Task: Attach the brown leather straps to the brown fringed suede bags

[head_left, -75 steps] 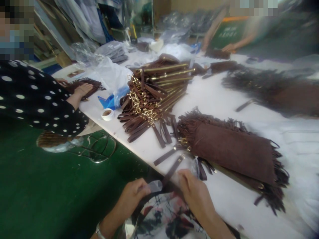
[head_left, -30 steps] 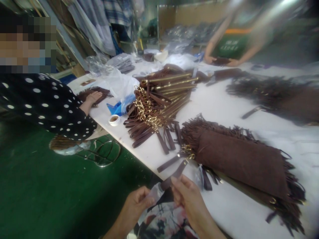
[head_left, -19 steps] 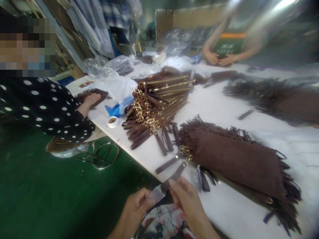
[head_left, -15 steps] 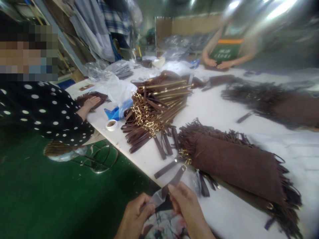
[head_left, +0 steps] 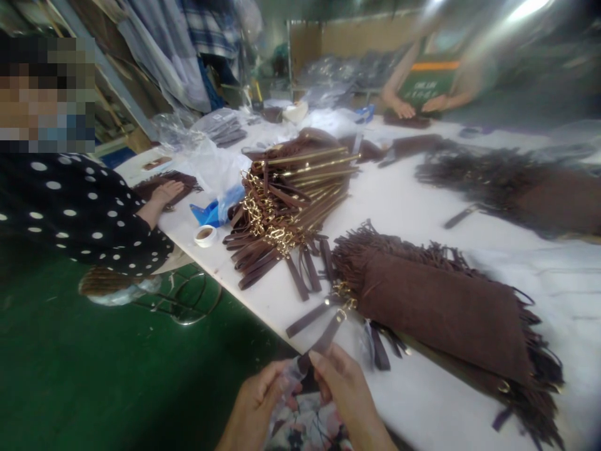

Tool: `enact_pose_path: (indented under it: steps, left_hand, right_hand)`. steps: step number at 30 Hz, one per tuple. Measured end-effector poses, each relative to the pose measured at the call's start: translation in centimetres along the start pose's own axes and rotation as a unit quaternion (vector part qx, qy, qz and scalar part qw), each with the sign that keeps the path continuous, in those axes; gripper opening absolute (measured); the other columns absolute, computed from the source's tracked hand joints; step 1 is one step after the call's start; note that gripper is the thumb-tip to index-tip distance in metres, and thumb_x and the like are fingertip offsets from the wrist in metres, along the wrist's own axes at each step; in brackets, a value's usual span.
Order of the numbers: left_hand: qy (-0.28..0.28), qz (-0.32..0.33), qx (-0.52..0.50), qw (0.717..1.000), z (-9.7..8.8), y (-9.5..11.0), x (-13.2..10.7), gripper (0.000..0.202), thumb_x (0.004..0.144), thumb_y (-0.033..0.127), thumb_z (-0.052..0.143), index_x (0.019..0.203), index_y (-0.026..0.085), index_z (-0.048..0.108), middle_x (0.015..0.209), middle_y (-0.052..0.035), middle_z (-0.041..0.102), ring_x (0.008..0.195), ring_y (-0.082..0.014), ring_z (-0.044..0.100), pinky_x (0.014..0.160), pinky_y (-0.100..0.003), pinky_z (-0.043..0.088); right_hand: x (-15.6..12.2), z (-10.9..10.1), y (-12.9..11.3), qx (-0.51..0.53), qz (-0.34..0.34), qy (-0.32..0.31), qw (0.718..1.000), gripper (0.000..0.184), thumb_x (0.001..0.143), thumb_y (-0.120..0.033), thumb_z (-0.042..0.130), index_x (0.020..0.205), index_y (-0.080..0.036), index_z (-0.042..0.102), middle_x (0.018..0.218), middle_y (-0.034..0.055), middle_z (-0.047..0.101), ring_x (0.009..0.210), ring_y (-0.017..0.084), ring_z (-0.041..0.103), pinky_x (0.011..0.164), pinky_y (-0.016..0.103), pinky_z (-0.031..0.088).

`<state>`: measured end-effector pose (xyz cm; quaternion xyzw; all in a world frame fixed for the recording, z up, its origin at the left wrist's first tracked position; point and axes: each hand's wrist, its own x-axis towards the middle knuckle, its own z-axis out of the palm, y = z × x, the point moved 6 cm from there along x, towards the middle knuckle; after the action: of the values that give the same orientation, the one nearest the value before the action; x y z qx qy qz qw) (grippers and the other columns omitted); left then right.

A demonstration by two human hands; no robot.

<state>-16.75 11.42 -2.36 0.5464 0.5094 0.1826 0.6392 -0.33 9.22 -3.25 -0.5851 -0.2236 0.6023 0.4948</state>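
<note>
At the bottom centre my left hand (head_left: 256, 407) pinches a small clear plastic sleeve (head_left: 290, 376). My right hand (head_left: 345, 394) is closed on the lower end of a brown leather strap (head_left: 325, 338) whose end meets the sleeve. The strap runs up to a gold clasp (head_left: 345, 305) at the corner of a brown fringed suede bag (head_left: 436, 307) lying on the white table (head_left: 413, 200). Both hands are over the table's near edge, above a floral-print garment.
A heap of brown straps with gold clasps and bars (head_left: 286, 200) lies mid-table. A tape roll (head_left: 205, 235) and blue plastic sit near its left. More fringed bags (head_left: 516, 181) lie at right. A person in a polka-dot top (head_left: 79, 213) works left; another person's hands (head_left: 413, 106) are at the far end.
My hands have stayed at the table edge on the strap and sleeve, drawing slightly closer together. The view has shifted a little; the far person's hands moved on their piece.
</note>
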Motion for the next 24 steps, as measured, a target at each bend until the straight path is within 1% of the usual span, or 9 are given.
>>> enact_pose_path:
  steps: [3, 6, 9, 13, 16, 18, 20, 21, 24]
  left_hand:
    - [0.032, 0.032, 0.084, 0.995, -0.4, 0.9, -0.1, 0.042, 0.089, 0.05, 0.05, 0.119, 0.024, 0.063, 0.081, -0.0031, 0.073, 0.077, -0.0206, 0.066, 0.069, -0.022, 0.047]
    - [0.021, 0.041, 0.099, 0.994, -0.1, 1.5, -0.1, 0.041, 0.089, 0.049, 0.049, 0.119, 0.026, 0.063, 0.086, -0.0036, 0.073, 0.082, -0.0218, 0.067, 0.073, -0.023, 0.048]
    - [-0.016, 0.034, 0.051, 0.998, 0.8, 1.7, 0.2, 0.04, 0.089, 0.049, 0.05, 0.118, 0.024, 0.063, 0.092, -0.0045, 0.072, 0.082, -0.022, 0.067, 0.074, -0.025, 0.049]
    - [-0.039, -0.016, -0.061, 0.997, 2.1, 0.9, 0.9, 0.039, 0.086, 0.048, 0.057, 0.114, 0.022, 0.064, 0.097, -0.0056, 0.071, 0.082, -0.0223, 0.066, 0.074, -0.028, 0.051]
    - [-0.044, -0.039, -0.121, 0.991, 2.8, 0.3, 1.4, 0.035, 0.084, 0.046, 0.06, 0.104, 0.018, 0.066, 0.088, -0.0062, 0.071, 0.076, -0.0201, 0.064, 0.07, -0.028, 0.05]
    - [-0.051, -0.038, -0.12, 0.991, 2.9, 0.3, 1.7, 0.033, 0.085, 0.045, 0.06, 0.097, 0.016, 0.066, 0.078, -0.0051, 0.069, 0.07, -0.0174, 0.061, 0.066, -0.026, 0.047]
    - [-0.055, -0.029, -0.098, 0.993, 2.4, 0.6, 1.8, 0.032, 0.086, 0.045, 0.058, 0.092, 0.015, 0.065, 0.073, -0.0038, 0.066, 0.066, -0.0157, 0.059, 0.065, -0.025, 0.045]
    - [-0.053, -0.025, -0.083, 0.995, 2.0, 0.8, 1.9, 0.033, 0.086, 0.046, 0.057, 0.089, 0.014, 0.065, 0.072, -0.0034, 0.065, 0.065, -0.0152, 0.058, 0.065, -0.025, 0.044]
    - [-0.045, -0.02, -0.025, 0.998, 0.3, 1.6, 1.8, 0.036, 0.085, 0.049, 0.056, 0.084, 0.014, 0.064, 0.07, -0.0028, 0.064, 0.063, -0.0147, 0.057, 0.063, -0.025, 0.042]
  right_hand:
    - [0.2, 0.1, 0.3, 0.024, 0.012, -0.027, 0.999, 0.042, 0.072, -0.057, 0.068, 0.069, -0.019, 0.05, 0.052, -0.0059, 0.053, 0.032, 0.004, 0.033, 0.034, 0.018, 0.022]
    - [0.4, -0.1, 0.3, 0.026, 0.003, -0.031, 0.999, 0.042, 0.073, -0.055, 0.068, 0.068, -0.019, 0.048, 0.052, -0.0066, 0.052, 0.032, 0.003, 0.033, 0.034, 0.018, 0.022]
    - [0.5, -0.1, 0.3, 0.022, -0.006, -0.03, 0.999, 0.04, 0.075, -0.054, 0.067, 0.069, -0.019, 0.048, 0.051, -0.0073, 0.051, 0.033, 0.003, 0.032, 0.035, 0.018, 0.02]
    - [0.2, 0.3, 0.9, 0.031, 0.006, -0.044, 0.999, 0.04, 0.074, -0.053, 0.067, 0.068, -0.02, 0.046, 0.051, -0.0074, 0.051, 0.032, 0.003, 0.031, 0.035, 0.018, 0.02]
    - [0.0, 0.1, 1.7, 0.024, 0.024, -0.052, 0.998, 0.041, 0.074, -0.053, 0.067, 0.067, -0.02, 0.045, 0.05, -0.0069, 0.052, 0.031, 0.003, 0.032, 0.034, 0.018, 0.019]
    - [0.1, -0.3, 2.0, 0.018, 0.026, -0.057, 0.998, 0.041, 0.074, -0.054, 0.067, 0.068, -0.019, 0.046, 0.049, -0.0067, 0.053, 0.032, 0.003, 0.034, 0.034, 0.017, 0.022]
    - [0.5, -1.1, 1.8, 0.022, 0.025, -0.029, 0.999, 0.041, 0.073, -0.056, 0.068, 0.075, -0.02, 0.048, 0.048, -0.0076, 0.051, 0.032, 0.005, 0.038, 0.033, 0.017, 0.028]
    - [0.8, -1.7, 1.5, 0.035, 0.026, 0.005, 0.999, 0.043, 0.072, -0.057, 0.069, 0.082, -0.02, 0.05, 0.05, -0.0078, 0.053, 0.033, 0.006, 0.041, 0.033, 0.017, 0.031]
    - [1.6, -3.5, 0.5, 0.104, 0.021, 0.121, 0.987, 0.064, 0.065, -0.058, 0.075, 0.111, -0.024, 0.046, 0.071, -0.005, 0.063, 0.044, 0.011, 0.055, 0.037, 0.02, 0.043]
